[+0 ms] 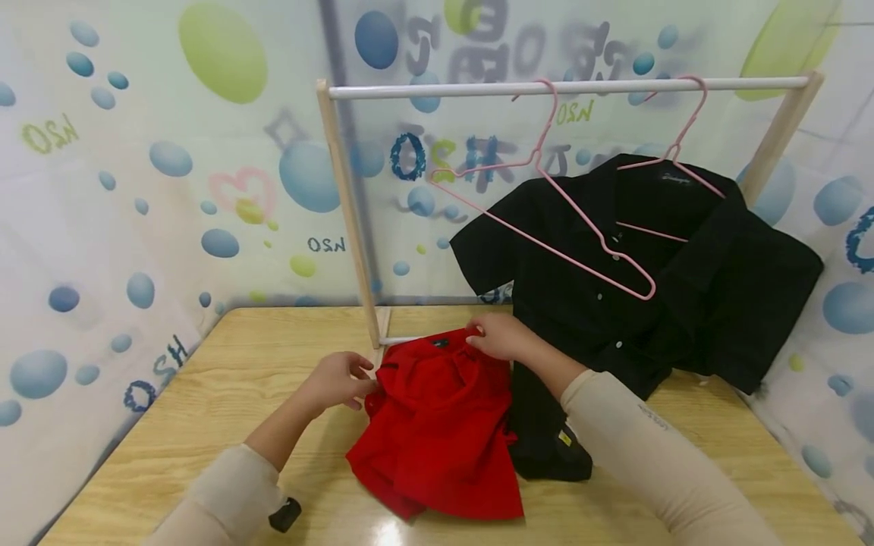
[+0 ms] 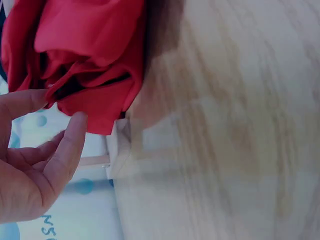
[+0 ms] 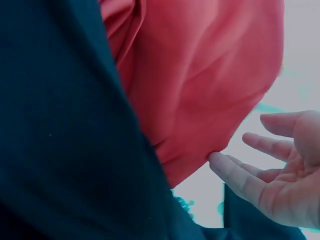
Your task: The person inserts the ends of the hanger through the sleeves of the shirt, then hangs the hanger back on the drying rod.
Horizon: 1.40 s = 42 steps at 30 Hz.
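A crumpled red garment (image 1: 444,432) with a dark neck label lies on the table in front of the rack. At its upper left edge is my left hand (image 1: 339,381), fingers slightly bent. In the left wrist view, the thumb and a finger of that hand (image 2: 37,167) touch the red cloth (image 2: 95,35) with a gap between them. My right hand (image 1: 501,336) is at the garment's upper right. One fingertip of this hand (image 3: 280,177) touches the red cloth's edge (image 3: 200,90) in the right wrist view, the other fingers spread apart.
A rack with a white rail (image 1: 437,90) and wooden posts stands on the wooden table (image 1: 205,402). From it hang a bare pink hanger (image 1: 536,155) and a black short-sleeved shirt (image 1: 567,227) on another hanger. A small black object (image 1: 285,515) lies by the left forearm.
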Each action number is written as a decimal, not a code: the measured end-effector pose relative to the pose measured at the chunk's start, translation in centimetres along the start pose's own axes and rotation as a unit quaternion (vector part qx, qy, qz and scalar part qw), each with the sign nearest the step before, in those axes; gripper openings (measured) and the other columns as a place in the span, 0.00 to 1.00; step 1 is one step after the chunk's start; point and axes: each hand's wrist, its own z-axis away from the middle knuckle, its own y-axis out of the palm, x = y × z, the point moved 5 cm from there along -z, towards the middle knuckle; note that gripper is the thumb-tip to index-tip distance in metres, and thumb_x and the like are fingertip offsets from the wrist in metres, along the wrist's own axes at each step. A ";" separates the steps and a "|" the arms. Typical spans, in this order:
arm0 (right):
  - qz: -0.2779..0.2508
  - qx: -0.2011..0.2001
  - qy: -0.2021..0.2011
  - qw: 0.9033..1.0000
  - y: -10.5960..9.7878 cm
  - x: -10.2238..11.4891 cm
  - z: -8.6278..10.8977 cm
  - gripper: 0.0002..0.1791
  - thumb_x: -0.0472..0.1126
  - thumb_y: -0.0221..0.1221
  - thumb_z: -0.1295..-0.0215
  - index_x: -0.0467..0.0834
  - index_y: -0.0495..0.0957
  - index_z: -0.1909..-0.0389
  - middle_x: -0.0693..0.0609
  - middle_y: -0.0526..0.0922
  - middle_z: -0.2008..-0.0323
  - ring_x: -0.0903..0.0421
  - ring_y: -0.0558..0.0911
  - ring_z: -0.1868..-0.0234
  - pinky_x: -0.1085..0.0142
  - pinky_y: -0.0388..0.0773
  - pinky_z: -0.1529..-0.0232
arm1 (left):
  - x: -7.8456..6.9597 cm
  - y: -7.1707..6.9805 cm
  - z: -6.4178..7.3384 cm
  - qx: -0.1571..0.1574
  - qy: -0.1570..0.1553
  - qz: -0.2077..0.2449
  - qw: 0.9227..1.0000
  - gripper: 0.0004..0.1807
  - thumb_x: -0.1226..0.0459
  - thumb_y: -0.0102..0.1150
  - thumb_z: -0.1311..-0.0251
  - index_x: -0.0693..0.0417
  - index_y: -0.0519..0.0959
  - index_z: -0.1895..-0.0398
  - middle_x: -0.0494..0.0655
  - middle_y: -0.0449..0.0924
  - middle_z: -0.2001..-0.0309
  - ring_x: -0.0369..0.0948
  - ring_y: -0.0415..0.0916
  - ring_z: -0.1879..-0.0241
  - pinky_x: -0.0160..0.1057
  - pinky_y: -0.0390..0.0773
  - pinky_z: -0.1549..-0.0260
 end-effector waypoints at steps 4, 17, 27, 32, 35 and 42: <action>0.017 0.009 0.025 1.000 1.0 -0.7 -1.9 0.16 0.44 0.54 0.28 0.39 0.80 0.47 0.44 0.83 0.52 0.48 0.79 0.52 0.54 0.75 0.47 | 0.2 0.9 -0.3 0.000 -0.021 0.009 1.000 0.23 0.70 0.63 0.46 0.75 0.74 0.48 0.56 0.82 0.65 0.44 0.82 0.74 0.45 0.83 0.76; -0.031 0.037 0.112 0.992 0.9 -2.8 -3.0 0.11 0.44 0.64 0.38 0.40 0.76 0.70 0.49 0.76 0.75 0.54 0.75 0.75 0.67 0.73 0.76 | -0.3 1.0 -1.9 -0.070 -0.028 -0.056 0.996 0.16 0.75 0.62 0.54 0.70 0.82 0.59 0.51 0.82 0.72 0.41 0.78 0.75 0.37 0.79 0.76; -0.058 -0.004 0.113 0.992 -1.8 -4.5 -2.0 0.06 0.30 0.62 0.47 0.38 0.80 0.66 0.46 0.78 0.68 0.51 0.75 0.68 0.65 0.76 0.72 | -1.9 -1.5 -2.9 -0.122 0.014 -0.120 0.985 0.16 0.72 0.61 0.52 0.66 0.81 0.57 0.52 0.83 0.70 0.46 0.80 0.69 0.40 0.79 0.71; -0.033 -0.039 0.099 0.994 -3.4 -4.8 -1.3 0.12 0.28 0.58 0.46 0.35 0.79 0.59 0.43 0.79 0.63 0.48 0.74 0.64 0.63 0.75 0.69 | -3.2 -3.1 -2.8 -0.159 0.052 -0.195 0.966 0.16 0.71 0.59 0.52 0.64 0.82 0.57 0.53 0.84 0.69 0.50 0.80 0.67 0.45 0.78 0.68; -0.022 -0.066 0.105 0.992 -4.2 -4.8 -0.6 0.13 0.27 0.57 0.45 0.36 0.79 0.58 0.43 0.78 0.60 0.48 0.74 0.63 0.62 0.76 0.68 | -3.8 -3.9 -2.6 -0.181 0.076 -0.226 0.954 0.16 0.71 0.57 0.52 0.62 0.82 0.57 0.53 0.84 0.69 0.50 0.80 0.67 0.46 0.77 0.69; 0.005 -0.130 0.099 0.987 -5.9 -4.2 1.4 0.14 0.25 0.60 0.46 0.37 0.77 0.58 0.41 0.80 0.59 0.47 0.75 0.64 0.61 0.79 0.67 | -5.7 -5.6 -2.1 -0.240 0.125 -0.261 0.927 0.15 0.73 0.53 0.53 0.61 0.84 0.62 0.53 0.84 0.70 0.50 0.81 0.70 0.47 0.78 0.74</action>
